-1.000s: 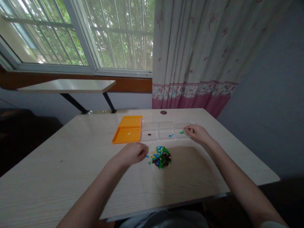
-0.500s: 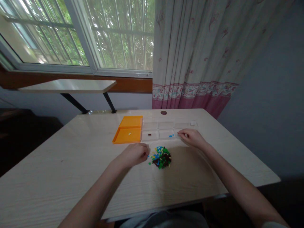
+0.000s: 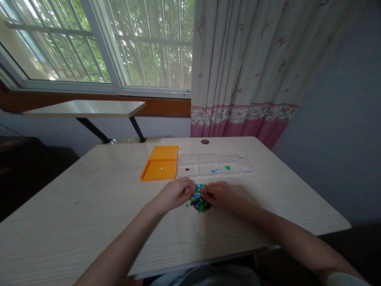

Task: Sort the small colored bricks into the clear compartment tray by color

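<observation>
A pile of tiny building bricks (image 3: 200, 204) in blue, green, yellow, white and dark brown lies on the table. My left hand (image 3: 177, 194) is at the pile's left side, thumb and fingers pinched together. From the right, my right hand (image 3: 220, 194) reaches over the pile with its fingertips drawn together among the pieces. What either hand pinches is too small to make out. Beyond the hands is a clear compartment tray (image 3: 198, 174). Separate sections of it hold a dark brown piece (image 3: 187, 169), blue pieces (image 3: 213, 171), green pieces (image 3: 228, 168) and yellow ones (image 3: 244, 166).
An orange box (image 3: 145, 174) lies open to the left of the tray, with a small white piece (image 3: 162, 168) inside. A raised shelf (image 3: 89, 107) stands at the table's back left. The wooden table (image 3: 104, 206) has a round cable hole (image 3: 205, 142) at its far edge.
My right hand has come back from the tray's right part to the pile, uncovering the green and yellow pieces. My left hand has shifted slightly right, towards the pile.
</observation>
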Action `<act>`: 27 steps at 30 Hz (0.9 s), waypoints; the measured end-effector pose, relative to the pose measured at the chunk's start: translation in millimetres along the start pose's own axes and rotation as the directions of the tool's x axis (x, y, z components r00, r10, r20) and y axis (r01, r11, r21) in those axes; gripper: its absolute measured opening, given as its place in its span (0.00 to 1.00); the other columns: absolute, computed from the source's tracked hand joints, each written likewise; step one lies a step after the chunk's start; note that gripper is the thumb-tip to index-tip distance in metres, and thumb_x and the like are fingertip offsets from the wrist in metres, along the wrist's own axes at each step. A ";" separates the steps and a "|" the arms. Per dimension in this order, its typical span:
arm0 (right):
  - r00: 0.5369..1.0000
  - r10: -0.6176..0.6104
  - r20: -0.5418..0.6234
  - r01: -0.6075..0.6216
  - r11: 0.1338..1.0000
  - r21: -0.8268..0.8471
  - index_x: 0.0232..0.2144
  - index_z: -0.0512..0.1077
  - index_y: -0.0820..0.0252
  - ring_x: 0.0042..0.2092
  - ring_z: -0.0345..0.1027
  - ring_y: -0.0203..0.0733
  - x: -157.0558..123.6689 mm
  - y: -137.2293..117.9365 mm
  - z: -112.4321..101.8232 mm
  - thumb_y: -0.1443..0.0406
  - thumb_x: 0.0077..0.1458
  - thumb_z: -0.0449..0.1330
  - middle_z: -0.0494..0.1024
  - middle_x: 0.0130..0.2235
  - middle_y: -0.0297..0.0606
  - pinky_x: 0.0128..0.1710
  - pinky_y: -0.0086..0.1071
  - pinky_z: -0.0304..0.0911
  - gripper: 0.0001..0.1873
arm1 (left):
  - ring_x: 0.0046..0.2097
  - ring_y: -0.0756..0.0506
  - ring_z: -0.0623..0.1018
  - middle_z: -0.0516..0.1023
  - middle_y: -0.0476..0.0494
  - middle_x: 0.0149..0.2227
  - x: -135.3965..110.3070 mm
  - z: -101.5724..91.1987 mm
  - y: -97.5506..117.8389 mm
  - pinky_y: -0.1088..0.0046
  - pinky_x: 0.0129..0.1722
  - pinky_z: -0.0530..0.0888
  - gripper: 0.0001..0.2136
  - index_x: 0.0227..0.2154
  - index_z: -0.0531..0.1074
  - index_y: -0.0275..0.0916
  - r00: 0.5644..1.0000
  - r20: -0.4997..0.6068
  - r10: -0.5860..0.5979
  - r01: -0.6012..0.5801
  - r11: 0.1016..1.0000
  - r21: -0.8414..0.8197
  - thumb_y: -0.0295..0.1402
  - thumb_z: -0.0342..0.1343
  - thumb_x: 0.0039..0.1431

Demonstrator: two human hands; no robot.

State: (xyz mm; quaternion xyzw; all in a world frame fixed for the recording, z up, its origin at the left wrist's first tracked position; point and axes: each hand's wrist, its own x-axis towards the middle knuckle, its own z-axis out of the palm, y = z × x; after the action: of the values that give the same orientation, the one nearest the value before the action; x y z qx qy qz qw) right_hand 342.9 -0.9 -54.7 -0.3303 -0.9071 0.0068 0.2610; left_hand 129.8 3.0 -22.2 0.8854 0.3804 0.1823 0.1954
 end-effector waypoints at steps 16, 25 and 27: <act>0.998 0.021 -0.054 -0.023 0.999 -0.036 0.30 0.72 0.57 0.24 0.67 0.32 1.0 -4.5 7.5 0.63 0.52 0.56 0.75 0.24 0.32 0.26 0.24 0.57 0.06 | 0.32 0.51 0.70 0.71 0.47 0.31 2.8 10.9 1.8 0.78 0.32 0.66 0.05 0.31 0.69 0.38 1.000 -0.015 0.009 -0.008 1.000 0.010 0.28 0.48 0.54; 0.935 0.114 -0.335 -0.106 0.994 0.040 0.31 0.73 0.59 0.28 0.69 0.33 1.1 30.2 -6.5 0.65 0.54 0.54 0.77 0.27 0.35 0.30 0.25 0.61 0.08 | 0.34 0.50 0.71 0.71 0.47 0.33 -2.3 2.1 -6.9 0.78 0.33 0.66 0.05 0.30 0.70 0.38 0.996 0.085 0.029 -0.032 0.999 0.033 0.30 0.49 0.54; 0.885 0.142 -0.443 -0.137 0.990 0.043 0.32 0.73 0.59 0.27 0.68 0.33 0.7 39.0 -14.5 0.65 0.54 0.54 0.77 0.27 0.36 0.29 0.25 0.62 0.08 | 0.34 0.50 0.71 0.71 0.47 0.33 -3.0 2.6 -3.9 0.78 0.34 0.66 0.05 0.29 0.70 0.38 0.990 0.130 0.048 -0.055 0.997 0.048 0.31 0.50 0.54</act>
State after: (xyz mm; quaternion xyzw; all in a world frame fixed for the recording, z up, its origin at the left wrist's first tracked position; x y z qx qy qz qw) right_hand 372.6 27.7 -49.1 -0.3860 -0.7972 -0.0452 0.4619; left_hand 126.7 2.6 -26.8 0.9095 0.3487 0.1201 0.1919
